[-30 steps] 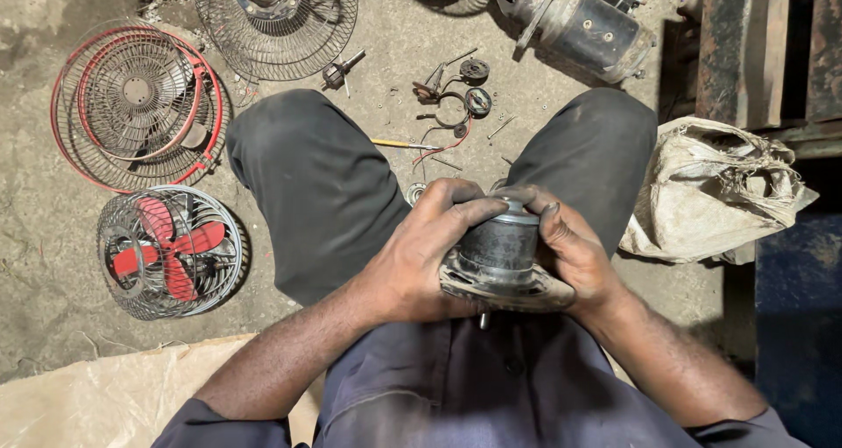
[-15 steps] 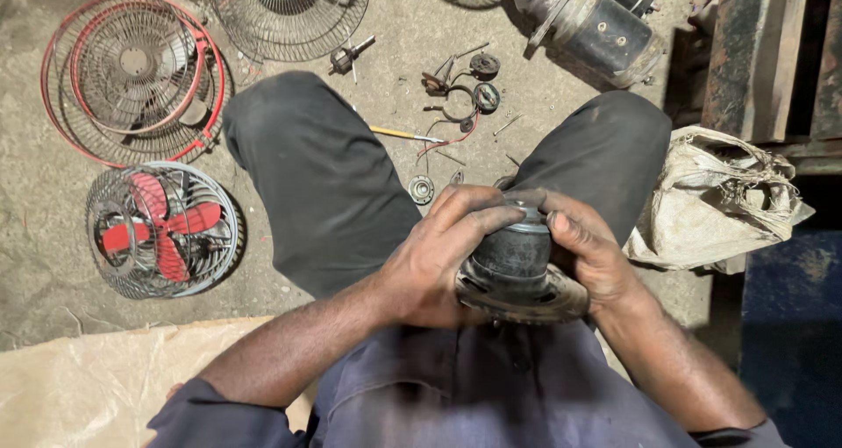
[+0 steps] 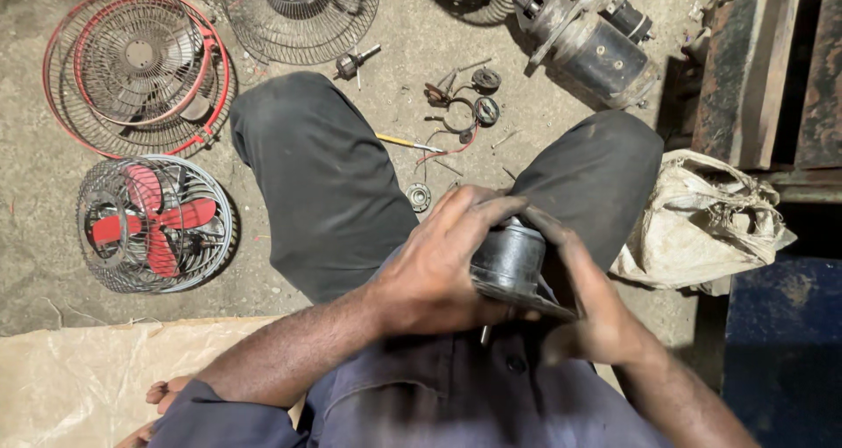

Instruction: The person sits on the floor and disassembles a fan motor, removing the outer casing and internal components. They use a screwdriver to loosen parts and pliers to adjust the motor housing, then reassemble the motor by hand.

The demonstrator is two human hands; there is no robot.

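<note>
The person is sitting on the ground with knees spread, holding a small motor housing [image 3: 509,259] over the lap, between the two thighs. It is looking like a dark grey metal cylinder, dull and greasy, sitting on a wider flat flange at its base, with a thin shaft poking out below. The left hand [image 3: 438,268] is wrapping its fingers over the top and near side of the cylinder in a closed grasp, while the right hand [image 3: 588,299], partly blurred, is clasping the flange and the right side, fingers curled tight against the metal. To the right, a crumpled, dirty white sack [image 3: 702,224] is slumping beside the knee, and a blue box [image 3: 785,343] is standing nearer on that side. At the near left a pale plastic sheet [image 3: 79,378] is lying flat. The floor [image 3: 35,237] is showing as bare, dusty concrete, where a caged fan with red blades [image 3: 151,224], a red-rimmed fan guard [image 3: 136,66], a larger black motor [image 3: 592,40] and scattered small parts [image 3: 465,106] are lying farther off.
</note>
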